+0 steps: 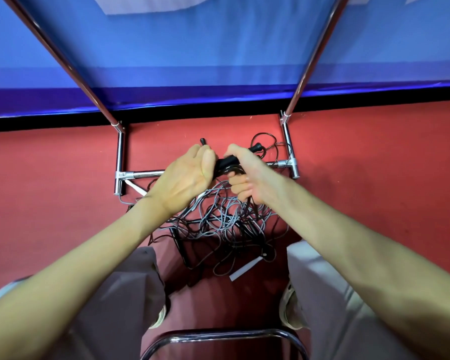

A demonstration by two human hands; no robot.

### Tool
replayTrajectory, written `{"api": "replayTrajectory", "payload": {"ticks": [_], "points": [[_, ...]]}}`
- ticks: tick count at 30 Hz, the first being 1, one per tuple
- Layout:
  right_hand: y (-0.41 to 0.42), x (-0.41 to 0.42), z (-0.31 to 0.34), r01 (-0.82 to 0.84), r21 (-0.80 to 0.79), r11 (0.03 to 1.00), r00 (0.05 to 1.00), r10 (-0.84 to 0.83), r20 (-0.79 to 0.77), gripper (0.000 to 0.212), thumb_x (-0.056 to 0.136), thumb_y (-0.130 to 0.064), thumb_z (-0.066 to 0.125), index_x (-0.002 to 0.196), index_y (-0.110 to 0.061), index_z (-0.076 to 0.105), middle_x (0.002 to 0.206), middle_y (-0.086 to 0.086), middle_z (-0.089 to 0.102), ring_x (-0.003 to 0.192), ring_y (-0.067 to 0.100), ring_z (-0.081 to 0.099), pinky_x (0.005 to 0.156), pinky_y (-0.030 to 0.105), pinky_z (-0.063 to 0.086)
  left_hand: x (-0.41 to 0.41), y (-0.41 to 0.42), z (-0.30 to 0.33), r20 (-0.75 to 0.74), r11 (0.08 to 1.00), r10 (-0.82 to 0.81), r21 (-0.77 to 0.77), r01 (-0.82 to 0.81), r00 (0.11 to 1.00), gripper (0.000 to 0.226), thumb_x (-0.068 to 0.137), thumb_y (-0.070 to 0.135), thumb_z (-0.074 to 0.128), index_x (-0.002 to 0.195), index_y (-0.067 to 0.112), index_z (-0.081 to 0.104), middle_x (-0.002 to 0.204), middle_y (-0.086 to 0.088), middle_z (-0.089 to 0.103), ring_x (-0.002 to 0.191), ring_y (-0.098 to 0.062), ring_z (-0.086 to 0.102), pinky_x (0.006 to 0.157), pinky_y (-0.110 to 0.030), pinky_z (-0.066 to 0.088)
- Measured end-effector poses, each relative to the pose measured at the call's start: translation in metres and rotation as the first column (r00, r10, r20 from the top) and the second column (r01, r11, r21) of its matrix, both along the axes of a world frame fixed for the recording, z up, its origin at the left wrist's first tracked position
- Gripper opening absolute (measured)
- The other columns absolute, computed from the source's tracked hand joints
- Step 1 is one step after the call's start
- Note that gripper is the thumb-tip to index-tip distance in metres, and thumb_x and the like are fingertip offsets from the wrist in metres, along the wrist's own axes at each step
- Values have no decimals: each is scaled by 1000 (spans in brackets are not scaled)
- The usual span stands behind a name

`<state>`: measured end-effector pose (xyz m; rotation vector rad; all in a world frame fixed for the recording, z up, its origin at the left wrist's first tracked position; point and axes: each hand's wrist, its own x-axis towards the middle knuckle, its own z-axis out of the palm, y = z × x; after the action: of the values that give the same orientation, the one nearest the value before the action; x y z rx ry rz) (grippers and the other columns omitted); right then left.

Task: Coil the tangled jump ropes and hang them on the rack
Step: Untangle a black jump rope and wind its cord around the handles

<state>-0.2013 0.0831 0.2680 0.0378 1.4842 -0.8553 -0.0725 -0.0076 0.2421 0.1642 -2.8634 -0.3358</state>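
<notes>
both hands clamped on black jump-rope handles above tangled ropes

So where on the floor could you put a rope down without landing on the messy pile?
Bare red floor lies right of the rack's base, and more left of it. Between the knees it is crowded: the tangled ropes spread from the rack's crossbar toward the chair rim.

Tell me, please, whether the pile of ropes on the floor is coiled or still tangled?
Still tangled: the jump ropes lie in loose crossing loops on the red floor, between the person's knees.
</notes>
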Motion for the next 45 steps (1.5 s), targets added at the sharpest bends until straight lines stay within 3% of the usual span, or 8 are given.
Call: {"api": "replayTrajectory", "payload": {"ticks": [5,9,13,20,27,35,39,45], "points": [[-7,3,-2,142,-59,988,988,-145,-48,34,85,-33,58,63,-20,35,42,-7,21,31,9,14,32,15,11,-3,-4,-2,-15,999,44,26,-43,999,44,78,-13,65,93,13,33,80,-22,50,68,-34,48,53,-49,45],[-13,3,2,270,-249,930,928,-320,-191,31,86,-20,59,63,-17,38,36,-8,28,28,8,21,32,15,15,-7,-3,5,-49,939,192,301,-168,980,48,79,0,70,97,13,28,81,-8,50,62,-26,43,56,-29,18],[-21,0,0,261,-389,883,833,-410,-372,35,84,-15,63,55,-16,43,39,-9,34,31,6,28,35,20,22,-15,-3,15,52,769,317,570,-289,947,52,72,-3,71,98,11,28,79,1,44,59,-18,44,53,-27,31],[-25,-12,9,87,-497,863,835,-336,-436,41,85,-13,61,49,-18,43,40,-10,32,32,5,25,35,18,21,-22,-8,39,266,-147,378,963,-226,887,20,93,16,52,89,12,32,74,-18,57,43,-26,54,33,-27,41],[-30,-6,12,21,-520,854,810,-320,-492,35,83,-14,61,51,-15,46,40,-9,38,34,6,31,36,18,27,-25,1,40,295,-102,416,955,-278,860,36,100,36,47,91,3,58,62,-9,63,36,-18,47,32,-18,33],[-31,-6,15,132,-515,847,862,-355,-363,44,93,-21,60,56,-17,36,44,-8,24,33,6,18,33,16,17,-30,0,33,162,73,625,962,-263,764,24,99,7,36,76,12,40,52,-6,55,33,-12,37,37,-16,24],[-32,1,14,-76,-501,862,893,-164,-419,48,96,-42,54,56,-15,50,41,-8,28,36,7,22,36,18,20,-32,-15,31,101,98,738,962,-254,667,25,97,7,37,73,12,38,57,-8,40,37,-9,37,36,-15,25],[-28,10,0,-529,-357,770,521,-37,-853,24,94,-24,54,75,-14,63,50,-14,55,49,4,49,54,31,35,-22,-32,15,-31,344,696,891,-295,718,19,87,20,40,69,18,43,56,8,41,49,-11,36,48,-27,32]]}}
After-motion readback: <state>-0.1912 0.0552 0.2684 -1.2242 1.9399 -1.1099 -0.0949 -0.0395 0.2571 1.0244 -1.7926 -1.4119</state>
